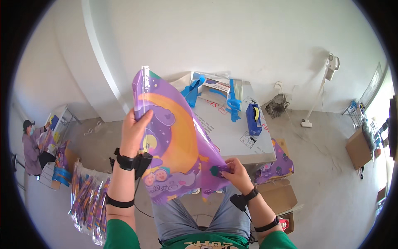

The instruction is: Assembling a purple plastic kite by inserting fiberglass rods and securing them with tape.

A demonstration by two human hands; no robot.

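Observation:
A glossy purple printed plastic sheet (pixel 176 128), with an orange crescent and clouds on it, is spread upright between my two hands. My left hand (pixel 133 128) grips its left edge, thumb in front, where a clear shiny strip runs up to the top corner. Down at the lower right, my right hand (pixel 237 173) pinches the sheet's other edge beside a dark green printed spot. The right edge curls over, so the back of the sheet cannot be seen. Whether it is one layer or a bag, I cannot tell.
Ahead stands a table (pixel 215 137) with a blue tape dispenser (pixel 254 120), blue scissors (pixel 234 104) and blue strips (pixel 192 92). Left on the floor lies a pile of wrapped purple packs (pixel 89 203). An open carton (pixel 277 195) sits at right. Another person (pixel 33 149) works far left.

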